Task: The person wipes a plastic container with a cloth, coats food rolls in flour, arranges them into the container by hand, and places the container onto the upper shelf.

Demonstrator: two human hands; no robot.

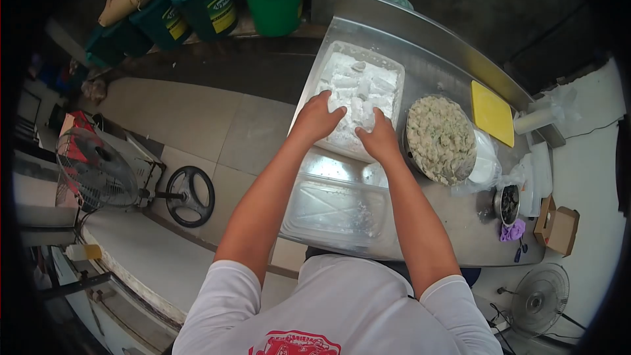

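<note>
A rectangular plastic tray (400,73) on the steel table holds white powder (343,137) with several coated lumps (361,110) in it. Over the tray's left side is my left hand (318,118), thumb spread from the fingers, whose tips reach to the powder. My right hand (379,139) is at the near right part of the tray, its thumb also apart from the fingers. Powdered lumps lie between the two hands; neither visibly grasps one. Right of the tray stands a round bowl heaped with a pale, green-flecked mixture (440,137).
Nearer my body is a clear plastic container (335,209). A yellow board (491,113), plastic bags (485,161), a small metal pot (507,204), a purple cloth (513,229) and a cardboard box (557,227) occupy the right. Green buckets (273,0) stand beyond the steel table (447,217).
</note>
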